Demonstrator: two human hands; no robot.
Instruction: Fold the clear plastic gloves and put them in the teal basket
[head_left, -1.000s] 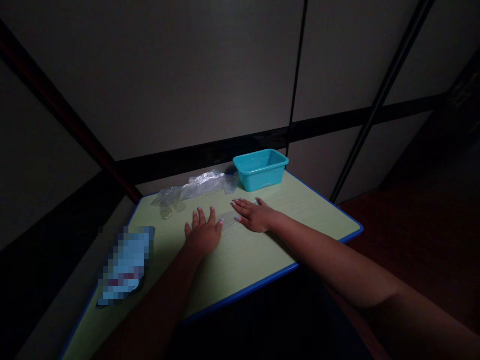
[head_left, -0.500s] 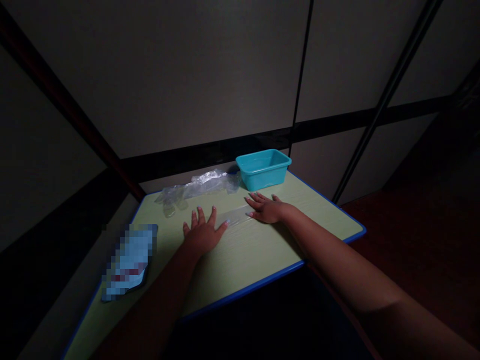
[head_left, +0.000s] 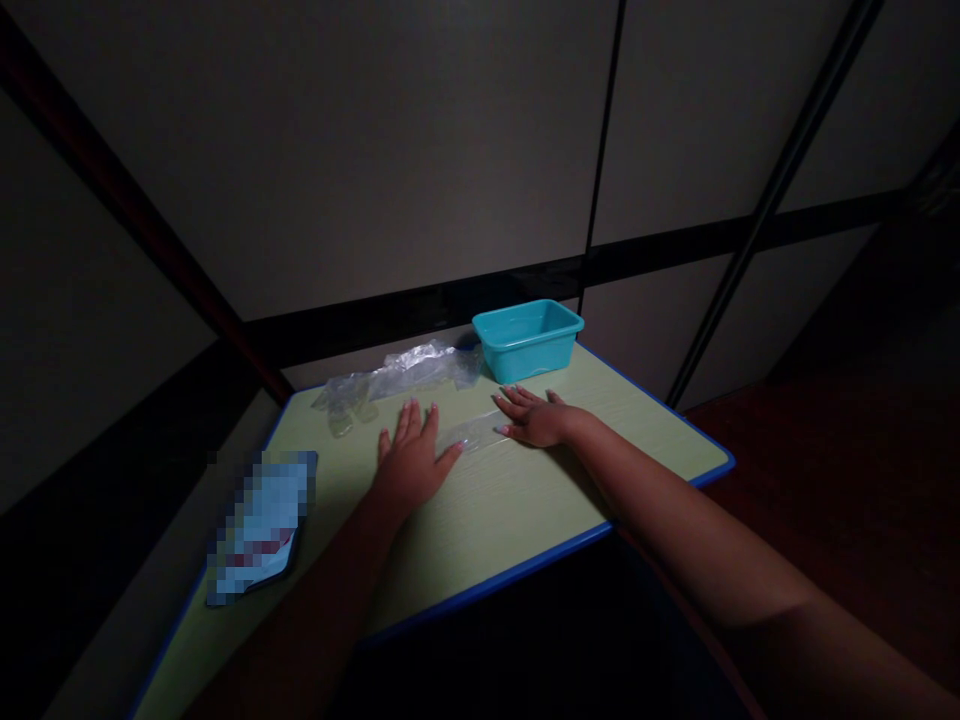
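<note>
A thin strip of clear plastic (head_left: 474, 432) lies flat on the pale yellow-green table (head_left: 495, 530), stretched between my hands. At its left end my left hand (head_left: 411, 465) rests palm down, fingers extended and the thumb touching the plastic. My right hand (head_left: 536, 418) lies over the other end with its fingers outstretched. Both palms hide the ends of the strip. Crumpled clear plastic bags (head_left: 420, 370) are heaped along the table's back edge, beyond my left hand.
Behind my right hand stands a turquoise plastic basin (head_left: 531, 350). A flat blurred-out object with a dark rim, perhaps a tablet (head_left: 266, 525), lies at the left. Blue edging (head_left: 525, 575) borders the table, and panelled doors (head_left: 420, 150) rise behind it.
My left hand has slid slightly to the right and its fingers have drawn closer together. My right hand and the plastic strip look nearly the same.
</note>
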